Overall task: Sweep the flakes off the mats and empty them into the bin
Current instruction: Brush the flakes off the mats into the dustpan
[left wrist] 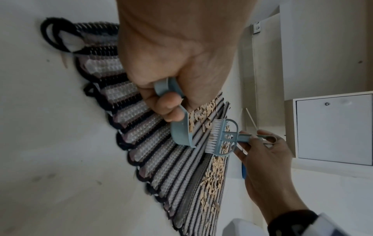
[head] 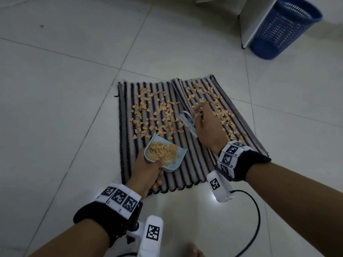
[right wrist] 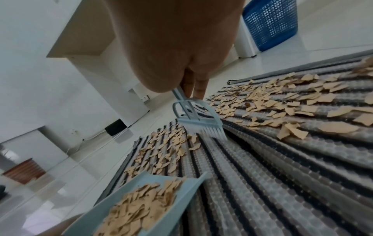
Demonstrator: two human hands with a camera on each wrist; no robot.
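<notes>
Two striped grey-and-black mats (head: 189,169) lie side by side on the tiled floor, the right one overlapping the left. Tan flakes (head: 157,112) are scattered over both mats (right wrist: 262,102). My left hand (head: 146,169) grips the handle of a small light-blue dustpan (head: 165,154), which holds a heap of flakes (right wrist: 141,206) and sits tilted over the left mat's near part. My right hand (head: 206,125) holds a light-blue hand brush (head: 188,125) by its handle, with the bristles (right wrist: 210,132) down at the seam between the mats. The same brush (left wrist: 222,137) shows beside the dustpan (left wrist: 181,132).
A blue mesh bin (head: 284,26) stands on the floor at the far right, next to a white cabinet panel (head: 252,25). A black cable (head: 256,216) loops over the tiles by my right forearm. A bare toe (head: 193,251) shows at the bottom edge.
</notes>
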